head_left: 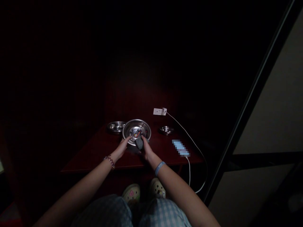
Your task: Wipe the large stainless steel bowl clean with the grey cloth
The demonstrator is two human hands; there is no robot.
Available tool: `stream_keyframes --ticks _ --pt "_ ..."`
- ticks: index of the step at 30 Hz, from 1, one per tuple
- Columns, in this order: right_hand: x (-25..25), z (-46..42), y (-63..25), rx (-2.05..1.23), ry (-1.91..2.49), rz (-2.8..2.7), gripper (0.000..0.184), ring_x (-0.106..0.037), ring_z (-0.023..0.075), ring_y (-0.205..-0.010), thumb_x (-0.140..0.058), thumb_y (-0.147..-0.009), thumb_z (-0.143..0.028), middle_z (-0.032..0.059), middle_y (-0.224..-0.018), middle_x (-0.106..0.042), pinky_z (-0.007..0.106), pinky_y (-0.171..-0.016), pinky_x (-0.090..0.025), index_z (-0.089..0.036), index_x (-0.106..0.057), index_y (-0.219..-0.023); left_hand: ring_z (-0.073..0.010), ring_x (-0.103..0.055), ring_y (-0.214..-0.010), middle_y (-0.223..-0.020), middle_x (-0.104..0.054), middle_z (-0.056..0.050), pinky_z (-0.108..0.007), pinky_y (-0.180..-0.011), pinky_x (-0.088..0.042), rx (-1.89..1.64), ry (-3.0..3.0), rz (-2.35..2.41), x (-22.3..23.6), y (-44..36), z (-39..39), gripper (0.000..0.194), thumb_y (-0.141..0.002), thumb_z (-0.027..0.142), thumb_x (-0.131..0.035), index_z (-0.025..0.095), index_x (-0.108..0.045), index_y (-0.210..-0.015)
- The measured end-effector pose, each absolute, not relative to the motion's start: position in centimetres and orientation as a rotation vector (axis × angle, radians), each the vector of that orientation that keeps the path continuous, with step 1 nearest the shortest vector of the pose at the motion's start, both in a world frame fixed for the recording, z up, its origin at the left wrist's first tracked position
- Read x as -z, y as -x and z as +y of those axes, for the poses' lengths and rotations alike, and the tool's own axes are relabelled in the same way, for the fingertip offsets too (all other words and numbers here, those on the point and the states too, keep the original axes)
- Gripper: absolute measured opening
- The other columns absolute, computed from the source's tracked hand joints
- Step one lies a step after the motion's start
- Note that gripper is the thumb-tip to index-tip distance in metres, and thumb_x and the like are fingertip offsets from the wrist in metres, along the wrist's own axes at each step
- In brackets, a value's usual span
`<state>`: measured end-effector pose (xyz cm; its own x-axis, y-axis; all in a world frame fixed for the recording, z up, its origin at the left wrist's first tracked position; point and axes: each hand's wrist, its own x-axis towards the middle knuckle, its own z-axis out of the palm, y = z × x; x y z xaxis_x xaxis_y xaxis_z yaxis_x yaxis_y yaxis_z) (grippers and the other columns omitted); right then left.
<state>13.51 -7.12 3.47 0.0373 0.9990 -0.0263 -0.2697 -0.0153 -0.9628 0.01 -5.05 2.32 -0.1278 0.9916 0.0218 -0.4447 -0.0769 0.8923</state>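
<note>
A round stainless steel bowl [129, 126] is tilted towards me above the dark red tabletop, with a coloured label [137, 133] on its inner base. My left hand [121, 148] grips its near left rim, thumb on top and fingers out of sight beneath. In my right hand [147, 150] is a dark grey cloth [139, 143], closed under the thumb and lying against the bowl's near right rim. The fingers of that hand are mostly hidden by the cloth, and whether they also bear the bowl I cannot tell.
Another steel bowl [115, 126] stands behind to the left, and a smaller one [166, 130] to the right. A blurred-out phone [180, 148] lies on the red table [94, 157], its white cable [189, 135] running to a charger [164, 111] in the wall socket [157, 111].
</note>
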Motion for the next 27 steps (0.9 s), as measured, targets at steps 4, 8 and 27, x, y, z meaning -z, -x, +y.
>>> stream_keyframes --ticks 4,8,27 --pt "-4.2 -5.9 -13.4 -1.402 1.025 -0.78 0.031 -0.066 0.0207 -0.069 -0.057 -0.085 -0.046 0.0064 -0.066 -0.069 0.031 -0.063 -0.053 -0.019 -0.067 -0.077 -0.0181 -0.069 -0.09 -0.105 -0.075 -0.007 -0.03 -0.082 -0.051 -1.517 -0.84 0.95 -2.6 -0.3 -4.5 0.034 -0.075 0.024 -0.073 0.019 -0.068 -0.108" --pt "-4.4 -5.0 -13.0 -1.383 0.923 -0.692 0.023 -0.068 0.022 -0.077 -0.057 -0.084 -0.039 0.007 -0.072 -0.072 0.031 -0.068 -0.055 -0.019 -0.067 -0.077 -0.017 -0.07 -0.082 -0.1 -0.076 -0.008 -0.028 -0.075 -0.052 -1.504 -0.808 0.886 -2.7 -0.7 -3.9 0.032 -0.076 0.021 -0.07 0.017 -0.066 -0.107" --pt "0.6 -6.5 -11.6 -1.054 0.913 -0.96 0.044 -0.064 0.0206 -0.111 -0.055 -0.08 -0.047 0.0065 -0.114 -0.073 0.029 -0.092 -0.049 -0.018 -0.065 -0.112 -0.0136 -0.067 -0.068 -0.077 -0.072 -0.005 -0.025 -0.069 -0.053 -1.632 -0.505 0.876 -1.0 -1.4 -4.8 0.007 -0.078 0.013 -0.059 0.015 -0.065 -0.083"
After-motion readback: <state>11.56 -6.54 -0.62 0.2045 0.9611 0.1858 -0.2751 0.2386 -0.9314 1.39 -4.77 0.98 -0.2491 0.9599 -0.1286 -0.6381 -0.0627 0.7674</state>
